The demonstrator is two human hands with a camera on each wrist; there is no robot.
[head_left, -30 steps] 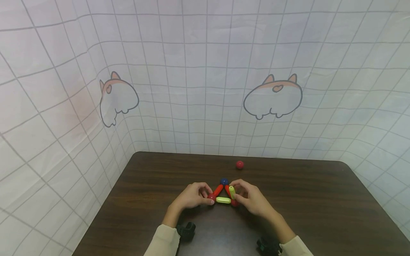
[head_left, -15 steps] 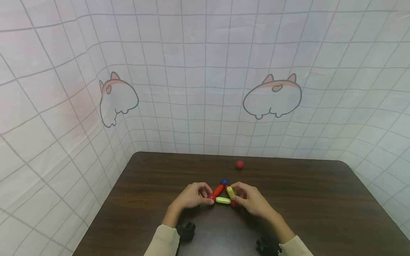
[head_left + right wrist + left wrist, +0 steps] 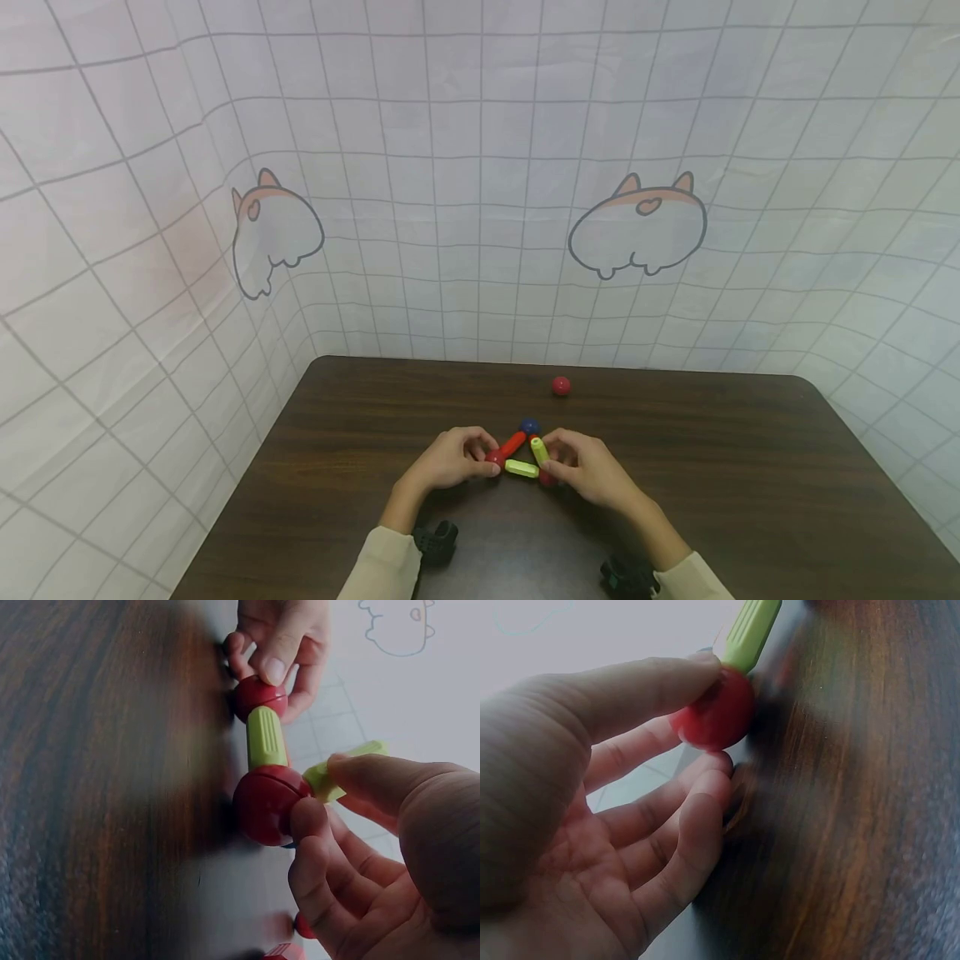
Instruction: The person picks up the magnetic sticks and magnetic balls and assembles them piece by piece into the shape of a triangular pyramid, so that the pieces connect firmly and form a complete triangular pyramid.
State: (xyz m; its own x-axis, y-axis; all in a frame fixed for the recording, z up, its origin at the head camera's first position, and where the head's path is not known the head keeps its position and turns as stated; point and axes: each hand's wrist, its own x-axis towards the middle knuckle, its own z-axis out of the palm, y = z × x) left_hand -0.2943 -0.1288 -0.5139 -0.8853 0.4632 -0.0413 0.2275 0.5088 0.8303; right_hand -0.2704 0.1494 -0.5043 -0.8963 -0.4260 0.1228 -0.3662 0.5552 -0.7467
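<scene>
A triangle of balls and short rods lies on the dark table. My left hand (image 3: 452,458) pinches its left red ball (image 3: 720,712) between thumb and index finger. My right hand (image 3: 596,468) pinches a yellow-green rod (image 3: 539,452) that slants up from the right red ball (image 3: 268,806), its lower end right at that ball. A second yellow-green rod (image 3: 522,468) lies between the two red balls. From the left ball a red rod (image 3: 513,444) runs to the blue ball (image 3: 529,427) at the back. The right-hand side of the triangle is mostly hidden behind the held rod.
One loose red ball (image 3: 561,386) lies near the far edge of the wooden table (image 3: 360,408). Behind the table hangs a white grid-patterned cloth (image 3: 480,275). Black straps with wrist cameras sit at both cuffs.
The held yellow-green rod has moved slightly left and tilts more. The blue ball has shifted a little to the right, so the triangle has turned slightly. Both hands have stayed nearly in place.
</scene>
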